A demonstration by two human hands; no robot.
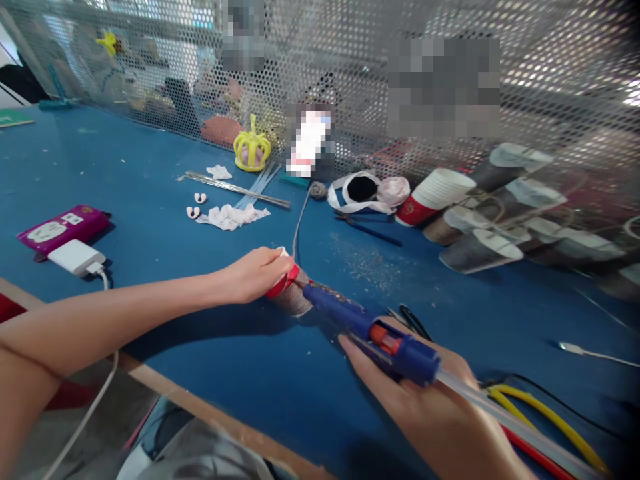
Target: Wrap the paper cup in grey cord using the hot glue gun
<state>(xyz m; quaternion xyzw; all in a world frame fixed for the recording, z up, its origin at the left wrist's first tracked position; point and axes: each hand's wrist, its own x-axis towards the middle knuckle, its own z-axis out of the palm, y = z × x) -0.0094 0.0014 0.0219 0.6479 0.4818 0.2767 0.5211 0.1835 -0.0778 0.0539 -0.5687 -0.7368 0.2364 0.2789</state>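
Note:
My left hand (pixel 255 272) is closed around a red paper cup (pixel 291 301) that lies tilted, its lower part wrapped in grey-brown twine. From the cup a strand of twine (pixel 299 223) runs back to a small ball of twine (pixel 318 191). In my right hand (pixel 445 413) is a blue hot glue gun (pixel 345 312), its nozzle at the cup's side, close to my left fingers. A long clear glue stick (pixel 500 408) sticks out of the gun's rear. Whether the nozzle touches the cup I cannot tell.
Twine-wrapped cups (pixel 483 252) and stacked paper cups (pixel 440 193) stand at the back right, near pliers (pixel 370 229). Metal wires (pixel 235 188), crumpled tissue (pixel 233 217) and a yellow crown (pixel 253 150) lie behind. A purple packet (pixel 65 230) and white charger (pixel 77 257) are left. Mesh (pixel 350 73) borders the table.

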